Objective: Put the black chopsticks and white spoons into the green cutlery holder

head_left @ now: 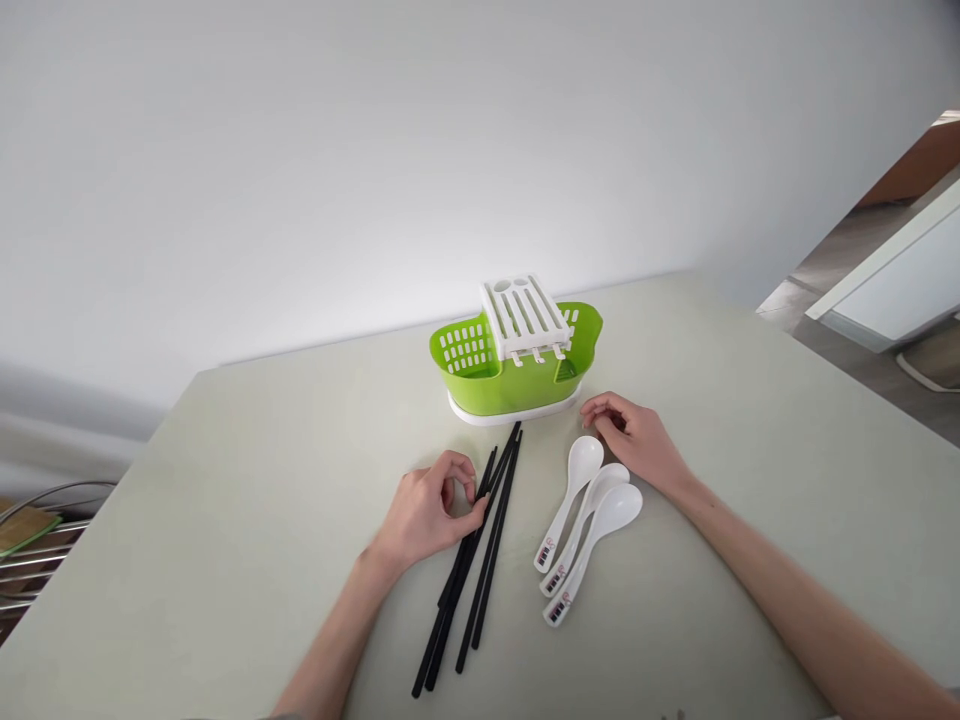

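Several black chopsticks [487,575] lie in a loose, slanting bundle on the table. Over their upper part is my left hand [431,505], its thumb and fingers curved with a gap between them. The fingertips are at the chopsticks and seem to touch them; none is clearly lifted. To the right, three white spoons [589,500] lie side by side, bowls pointing away from me and printed handle ends towards me. My right hand [634,435] rests just beyond the spoon bowls, fingers loosely curled and holding nothing visible.
Behind the chopsticks stands a green basket [517,390] with a white slotted holder [529,315] across its middle and a white base. The pale table [300,480] meets a wall [375,180] at the back. A metal rack [45,570] is beyond the left edge.
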`<control>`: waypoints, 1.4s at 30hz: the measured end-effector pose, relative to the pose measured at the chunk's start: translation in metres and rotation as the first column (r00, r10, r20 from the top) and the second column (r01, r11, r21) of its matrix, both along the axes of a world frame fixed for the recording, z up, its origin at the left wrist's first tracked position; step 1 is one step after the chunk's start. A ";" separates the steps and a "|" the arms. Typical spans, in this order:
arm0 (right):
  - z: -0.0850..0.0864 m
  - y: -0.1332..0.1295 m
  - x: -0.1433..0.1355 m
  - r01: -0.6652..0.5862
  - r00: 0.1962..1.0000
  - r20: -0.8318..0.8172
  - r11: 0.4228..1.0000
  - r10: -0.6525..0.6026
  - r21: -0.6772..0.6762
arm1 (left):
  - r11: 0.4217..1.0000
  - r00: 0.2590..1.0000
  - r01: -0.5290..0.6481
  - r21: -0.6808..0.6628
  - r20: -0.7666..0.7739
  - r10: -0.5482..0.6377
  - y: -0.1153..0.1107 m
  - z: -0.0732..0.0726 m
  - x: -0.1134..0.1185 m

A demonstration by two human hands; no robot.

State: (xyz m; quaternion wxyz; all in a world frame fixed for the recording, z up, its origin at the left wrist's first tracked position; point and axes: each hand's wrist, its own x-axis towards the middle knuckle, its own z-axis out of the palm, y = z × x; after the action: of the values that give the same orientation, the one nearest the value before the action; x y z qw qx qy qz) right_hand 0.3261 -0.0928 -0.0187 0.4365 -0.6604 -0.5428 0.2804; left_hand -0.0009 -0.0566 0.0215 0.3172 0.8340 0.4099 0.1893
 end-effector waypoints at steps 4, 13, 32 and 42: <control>0.000 0.000 0.000 0.002 1.000 -0.004 1.000 -0.002 0.002 | 1.000 1.000 -0.005 -0.012 -0.001 0.005 0.000 -0.001 0.000; 0.000 0.000 0.000 -0.005 1.000 -0.006 1.000 0.005 0.018 | 0.998 0.998 0.048 -0.043 -0.048 -0.050 0.001 0.009 -0.004; 0.000 -0.001 0.000 0.004 1.000 -0.020 1.000 -0.004 0.011 | 0.997 0.995 0.043 -0.061 -0.090 -0.048 0.003 0.012 -0.010; 0.000 -0.001 0.000 -0.002 1.000 -0.010 1.000 0.002 0.026 | 0.998 0.994 0.039 -0.039 -0.103 -0.043 0.005 0.013 -0.010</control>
State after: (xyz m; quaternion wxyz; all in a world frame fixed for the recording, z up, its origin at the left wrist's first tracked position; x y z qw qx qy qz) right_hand 0.3261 -0.0937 -0.0186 0.4472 -0.6528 -0.5450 0.2770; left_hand -0.0112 -0.0520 0.0346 0.3147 0.8450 0.4119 0.1316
